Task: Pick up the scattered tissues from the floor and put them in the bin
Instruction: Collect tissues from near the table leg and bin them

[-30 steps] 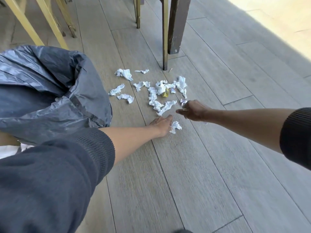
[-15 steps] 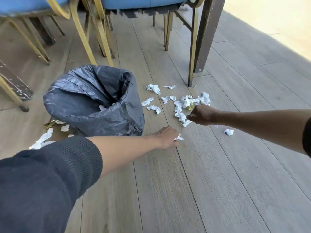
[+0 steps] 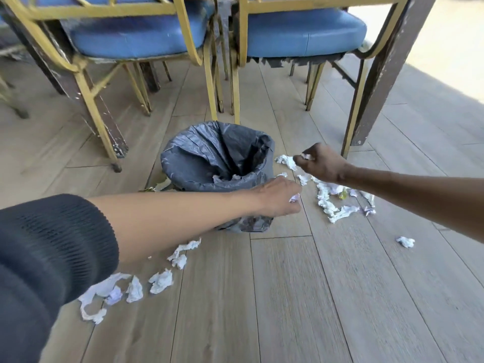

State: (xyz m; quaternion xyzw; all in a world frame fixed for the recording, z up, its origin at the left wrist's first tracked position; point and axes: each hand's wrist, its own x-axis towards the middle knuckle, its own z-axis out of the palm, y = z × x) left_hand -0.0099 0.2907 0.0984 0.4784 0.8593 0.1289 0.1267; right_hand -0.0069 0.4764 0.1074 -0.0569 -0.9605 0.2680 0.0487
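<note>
The left hand [image 3: 276, 196] hovers at the bin's [image 3: 183, 163] 4 o'clock edge, its grip clamped on a crumpled tissue scrap [image 3: 294, 198]. The right hand [image 3: 320, 162], at the bin's 3 o'clock, pinches another white wad [image 3: 305, 156] in curled fingers. More torn tissues [image 3: 328, 205] lie on the plank floor [image 3: 262, 297] right of the black-lined bin, a second scatter [image 3: 159, 280] at its 7 o'clock, and a lone piece [image 3: 405, 241] well apart at 4 o'clock.
</note>
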